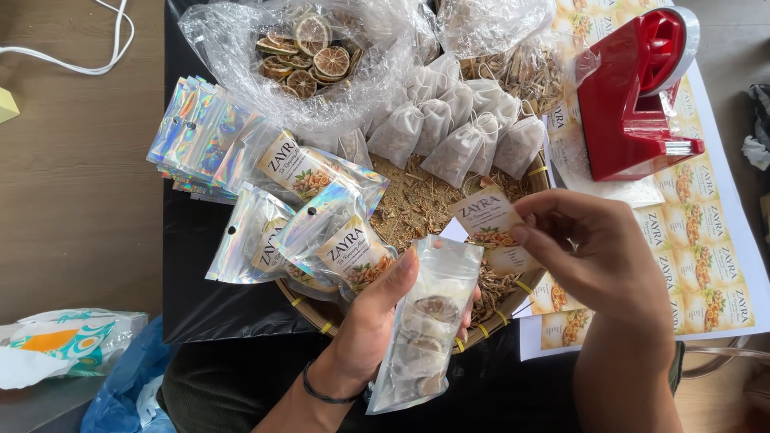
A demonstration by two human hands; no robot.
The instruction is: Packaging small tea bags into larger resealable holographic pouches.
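A clear pouch point(425, 321) of dried citrus slices is held upright in the left hand point(369, 321), the grip closed around its middle with the thumb laid along the front face. A small printed label point(488, 218) is pinched by its right edge between thumb and forefinger of the right hand point(597, 256), poised just above the pouch's top. The pouch appears light and slippery, its film soft and easily creased, its contents brittle; it is judged best held by the sides, not squeezed. The label looks thin, limp and likely sticky-backed, so only a corner is best gripped. Beneath both hands a woven tray point(525, 287) of loose herbs is seen, with labelled shiny pouches point(337, 240) to the left, white mesh sachets point(457, 128) behind, a red tape dispenser point(634, 96) and label sheets point(706, 240) on the tabletop to the right.
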